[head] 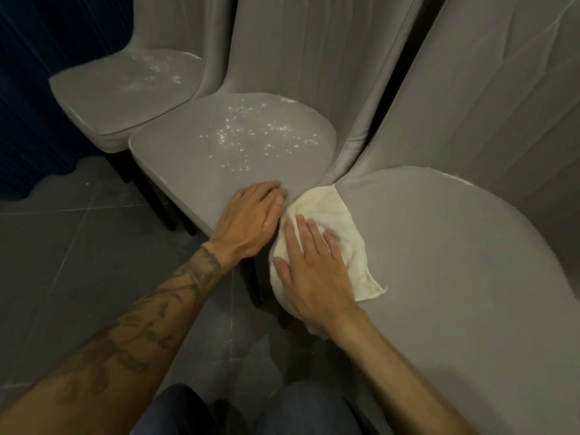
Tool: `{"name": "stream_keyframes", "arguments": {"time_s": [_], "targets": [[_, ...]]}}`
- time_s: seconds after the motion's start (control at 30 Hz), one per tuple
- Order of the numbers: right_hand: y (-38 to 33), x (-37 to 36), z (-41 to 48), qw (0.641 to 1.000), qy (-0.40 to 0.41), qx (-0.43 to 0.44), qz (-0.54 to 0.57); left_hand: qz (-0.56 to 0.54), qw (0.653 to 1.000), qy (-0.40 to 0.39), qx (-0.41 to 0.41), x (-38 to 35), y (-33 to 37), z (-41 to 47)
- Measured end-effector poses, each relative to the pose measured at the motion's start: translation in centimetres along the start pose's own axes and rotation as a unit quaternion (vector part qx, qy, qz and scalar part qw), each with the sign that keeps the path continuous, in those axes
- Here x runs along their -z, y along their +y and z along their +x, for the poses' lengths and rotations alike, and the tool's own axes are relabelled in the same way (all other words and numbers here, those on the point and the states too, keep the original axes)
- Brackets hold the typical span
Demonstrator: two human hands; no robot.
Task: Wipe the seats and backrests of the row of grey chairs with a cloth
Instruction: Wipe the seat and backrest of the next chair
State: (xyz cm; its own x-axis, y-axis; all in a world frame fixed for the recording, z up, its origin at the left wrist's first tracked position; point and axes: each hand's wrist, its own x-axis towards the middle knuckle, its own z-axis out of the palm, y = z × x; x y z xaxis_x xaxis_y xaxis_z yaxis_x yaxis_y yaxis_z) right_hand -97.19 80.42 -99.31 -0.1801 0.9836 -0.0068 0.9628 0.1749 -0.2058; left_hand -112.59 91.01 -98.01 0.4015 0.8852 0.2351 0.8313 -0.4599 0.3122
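Three grey chairs stand side by side. The right chair's seat (455, 262) looks free of powder. The middle chair's seat (194, 161) carries scattered white powder (251, 133), and the left chair's seat (119, 89) has some too. A pale yellow cloth (329, 211) lies on the left front edge of the right seat. My right hand (314, 271) presses flat on the cloth with fingers spread. Resting flat on the near right corner of the middle seat is my left hand (251, 215), holding nothing. Tall grey backrests (314, 51) rise behind the seats.
Dark grey floor tiles (78, 246) spread below the chairs, with a little white dust on them. A dark blue curtain (28, 105) hangs at the left. Black chair legs (163, 208) show under the seats. My knees in dark trousers (251, 412) are at the bottom.
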Motion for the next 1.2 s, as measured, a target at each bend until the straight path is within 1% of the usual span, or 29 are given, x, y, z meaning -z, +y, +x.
{"name": "stream_keyframes", "arguments": {"time_s": [0.13,0.2,0.27,0.4,0.53,0.63,0.7,0.77,0.83,0.9,0.97,1.03,1.1,1.17,1.2], "targets": [[0.5,0.9,4.0,0.999,0.004,-0.024,0.023,0.006,1.0,0.006,-0.013,-0.3,-0.1,-0.3],[2.2,1.2,3.7,0.999,0.005,-0.025,0.025,0.016,1.0,0.016,-0.019,-0.3,0.0,-0.3],[5.3,1.9,3.0,0.999,0.011,-0.051,0.015,0.023,0.999,0.024,-0.022,-0.4,0.0,-0.1],[13.1,4.6,1.4,0.982,0.029,-0.182,-0.029,0.045,0.998,0.016,-0.032,-0.5,0.2,0.1],[18.5,6.1,-2.4,0.94,0.071,-0.332,-0.026,0.078,0.996,0.007,-0.043,-0.3,0.3,1.4],[21.7,6.6,-3.3,0.913,0.091,-0.396,-0.025,0.064,0.997,0.013,-0.046,-0.3,1.8,3.7],[23.5,7.1,-2.1,0.9,0.104,-0.424,-0.012,0.049,0.997,0.009,-0.067,-0.8,3.5,5.8],[24.4,7.3,0.1,0.89,0.11,-0.442,-0.003,0.045,0.994,-0.008,-0.095,-1.7,5.3,8.0],[24.3,7.1,2.9,0.889,0.107,-0.445,-0.008,0.036,0.992,-0.02,-0.118,-2.9,6.9,10.0],[24.0,6.7,4.8,0.899,0.109,-0.424,-0.019,0.028,0.99,-0.022,-0.133,-4.1,8.3,11.4],[24.7,6.7,4.8,0.91,0.104,-0.401,-0.019,0.035,0.988,-0.021,-0.149,-5.0,9.2,12.5],[26.0,6.7,3.4,0.912,0.118,-0.392,-0.017,0.047,0.986,-0.015,-0.158,-5.7,9.4,13.2],[26.6,6.6,2.6,0.898,0.149,-0.413,-0.016,0.056,0.986,-0.003,-0.16,-6.1,9.1,13.5],[25.4,6.4,4.5,0.889,0.146,-0.433,-0.023,0.062,0.985,0.004,-0.163,-6.6,8.5,13.6],[24.4,6.2,6.2,0.897,0.136,-0.42,-0.032,0.064,0.985,0.004,-0.161,-6.8,8.4,13.7]]}}
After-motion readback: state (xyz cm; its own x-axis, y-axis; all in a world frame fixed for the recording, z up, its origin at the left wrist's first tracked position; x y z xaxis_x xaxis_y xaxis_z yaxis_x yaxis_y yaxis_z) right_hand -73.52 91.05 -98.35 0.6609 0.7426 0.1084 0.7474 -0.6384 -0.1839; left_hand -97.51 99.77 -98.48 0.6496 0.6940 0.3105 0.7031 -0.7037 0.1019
